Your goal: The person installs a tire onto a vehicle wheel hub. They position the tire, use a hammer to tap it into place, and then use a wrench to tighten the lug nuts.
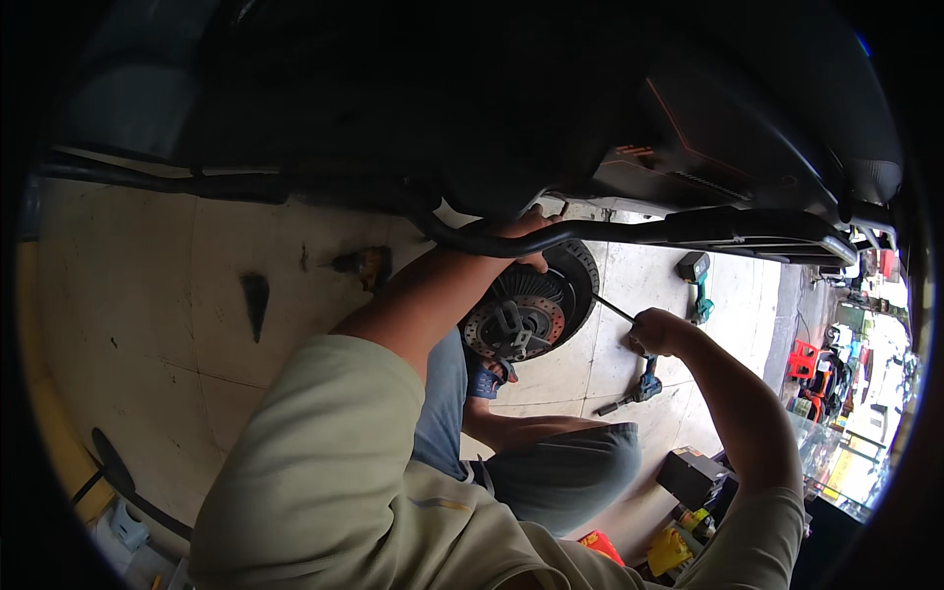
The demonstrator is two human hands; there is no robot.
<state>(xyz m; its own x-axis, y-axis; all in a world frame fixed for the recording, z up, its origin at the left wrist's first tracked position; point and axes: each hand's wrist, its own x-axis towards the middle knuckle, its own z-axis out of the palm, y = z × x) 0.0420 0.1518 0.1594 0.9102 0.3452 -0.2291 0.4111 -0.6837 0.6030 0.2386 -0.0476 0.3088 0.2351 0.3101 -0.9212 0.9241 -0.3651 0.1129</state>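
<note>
A wheel with a black tire [584,280] and a perforated brake disc [477,334] stands low between my legs, under a dark vehicle. My right hand [654,331] is closed around the end of a thin dark metal bar [615,308]. The bar's far end meets the tire's right edge. My left hand [531,231] is at the top of the tire, its fingers bent over the rubber. A black tube frame [600,232] crosses in front of it and hides part of the hand.
The dark vehicle body [393,98] fills the upper view. On the tiled floor lie a cordless drill [369,265], a dark wedge-shaped piece [256,300] and teal power tools, one [647,383] below my right hand. Boxes [693,477] stand at lower right, near a red stool [802,360].
</note>
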